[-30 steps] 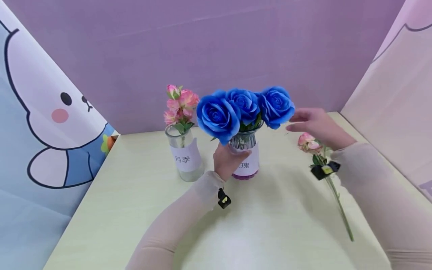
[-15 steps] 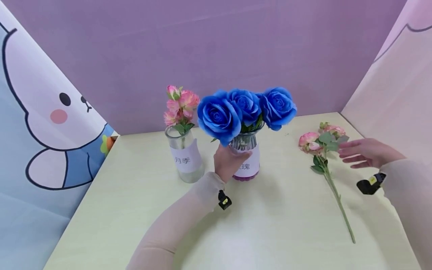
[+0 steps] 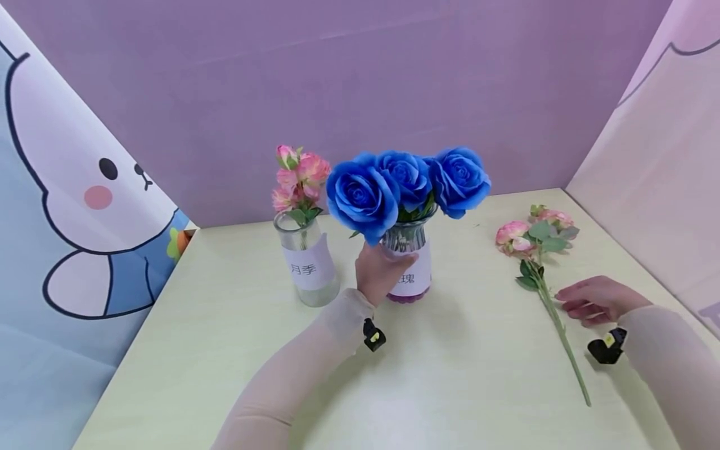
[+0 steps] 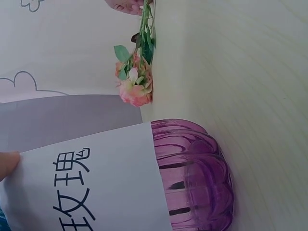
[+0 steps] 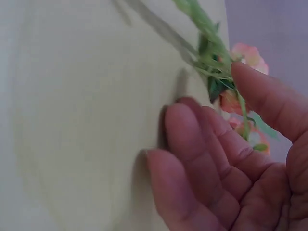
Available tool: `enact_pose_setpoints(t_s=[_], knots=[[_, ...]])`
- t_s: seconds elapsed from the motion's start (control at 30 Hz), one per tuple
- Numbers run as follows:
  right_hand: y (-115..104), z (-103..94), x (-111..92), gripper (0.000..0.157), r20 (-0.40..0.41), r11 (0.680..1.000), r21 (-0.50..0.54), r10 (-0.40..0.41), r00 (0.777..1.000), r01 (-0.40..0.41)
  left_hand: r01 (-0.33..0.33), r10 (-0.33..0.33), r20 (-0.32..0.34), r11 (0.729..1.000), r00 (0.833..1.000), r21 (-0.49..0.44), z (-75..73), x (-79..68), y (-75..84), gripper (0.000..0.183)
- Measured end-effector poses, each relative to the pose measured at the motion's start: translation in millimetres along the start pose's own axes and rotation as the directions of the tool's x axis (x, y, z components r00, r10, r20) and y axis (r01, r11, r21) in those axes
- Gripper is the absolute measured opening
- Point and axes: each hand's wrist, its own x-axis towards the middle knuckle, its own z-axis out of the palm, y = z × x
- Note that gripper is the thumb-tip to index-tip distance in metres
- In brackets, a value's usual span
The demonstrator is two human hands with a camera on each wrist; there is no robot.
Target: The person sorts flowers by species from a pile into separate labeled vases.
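My left hand (image 3: 379, 272) grips the neck and upper side of a glass vase (image 3: 409, 237) that holds three blue roses (image 3: 360, 190). A paper label (image 4: 101, 183) with Chinese characters wraps this vase, and its purple scalloped base (image 4: 195, 178) shows below. At the right, a stem of pink flowers (image 3: 513, 236) with green leaves lies on the table. My right hand (image 3: 602, 300) is just right of the stem (image 3: 554, 312), low over the table. In the right wrist view its fingers (image 5: 185, 134) are loosely bent, the thumb is apart from them, and nothing is between them.
Left of the blue roses stands a clear glass vase (image 3: 289, 240) with its own paper label and pink flowers (image 3: 304, 175). A purple backdrop (image 3: 394, 81) rises behind the table (image 3: 185, 350). Printed cloth panels (image 3: 669, 187) stand at both sides.
My right hand has moved from beside the blue roses out to the right, then down and nearer along the pink flower's stem. My left hand stays on the vase.
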Motion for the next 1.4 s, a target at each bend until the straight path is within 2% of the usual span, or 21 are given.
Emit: enact_pose_setpoints(t_s=[0.43, 0.63, 0.73, 0.8, 0.93, 1.0, 1.07, 1.1, 1.13, 1.2, 1.3, 1.37, 1.4], knots=[[-9, 22.8, 8, 0.010, 0.034, 1.000, -0.005, -0.026, 0.999, 0.026, -0.028, 0.028, -0.020, 1.000, 0.999, -0.009, -2.5, 1.4, 1.0, 0.079], [-14, 36.6, 15, 0.002, 0.018, 0.998, 0.056, -0.031, 0.999, 0.030, 0.002, -0.002, 0.014, 1.000, 1.000, 0.009, -8.2, 5.2, -1.1, 0.079], [-16, 41.5, 18, 0.007, 0.017, 0.994, 0.104, -0.035, 0.999, 0.033, 0.007, -0.008, 0.049, 0.999, 0.999, 0.037, -13.9, 6.4, -3.6, 0.081], [-18, 43.6, 19, 0.003, 0.030, 0.990, 0.137, -0.038, 0.999, 0.034, -0.017, 0.013, 0.073, 0.998, 0.997, 0.053, -17.2, 5.5, -4.4, 0.084], [-20, 44.6, 17, 0.026, 0.059, 0.980, 0.198, -0.037, 0.998, 0.025, -0.123, 0.117, 0.092, 0.990, 0.989, 0.066, -27.2, -1.3, -0.6, 0.080], [-19, 44.4, 16, 0.033, 0.078, 0.975, 0.219, -0.045, 0.996, 0.027, -0.217, 0.211, 0.072, 0.972, 0.975, 0.086, -34.8, -4.6, 1.0, 0.072], [-19, 45.5, 17, 0.027, 0.101, 0.968, 0.248, -0.070, 0.992, 0.043, -0.327, 0.326, 0.026, 0.940, 0.945, 0.101, -45.6, -8.7, -0.4, 0.059], [-18, 45.8, 18, 0.024, 0.114, 0.961, 0.272, -0.091, 0.989, 0.057, -0.387, 0.391, -0.012, 0.915, 0.920, 0.117, -51.2, -10.3, -2.6, 0.053], [-17, 46.2, 18, 0.021, 0.126, 0.948, 0.307, -0.120, 0.985, 0.077, -0.446, 0.457, -0.058, 0.884, 0.887, 0.140, -56.9, -11.4, -6.2, 0.047], [-15, 47.8, 18, 0.015, 0.145, 0.903, 0.412, -0.201, 0.969, 0.126, -0.537, 0.565, -0.167, 0.823, 0.808, 0.182, -69.3, -14.1, -13.4, 0.035], [-16, 53.3, 16, 0.018, 0.116, 0.793, 0.572, -0.331, 0.936, 0.210, -0.612, 0.656, -0.358, 0.753, 0.665, 0.242, -88.5, -14.7, -25.9, 0.024], [-20, 59.7, 14, 0.021, 0.056, 0.709, 0.655, -0.393, 0.918, 0.263, -0.616, 0.660, -0.467, 0.740, 0.589, 0.268, -101.2, -12.8, -32.6, 0.021], [-22, 63.0, 12, 0.022, 0.020, 0.664, 0.690, -0.413, 0.910, 0.287, -0.610, 0.652, -0.510, 0.742, 0.561, 0.279, -107.3, -11.4, -35.5, 0.023]])
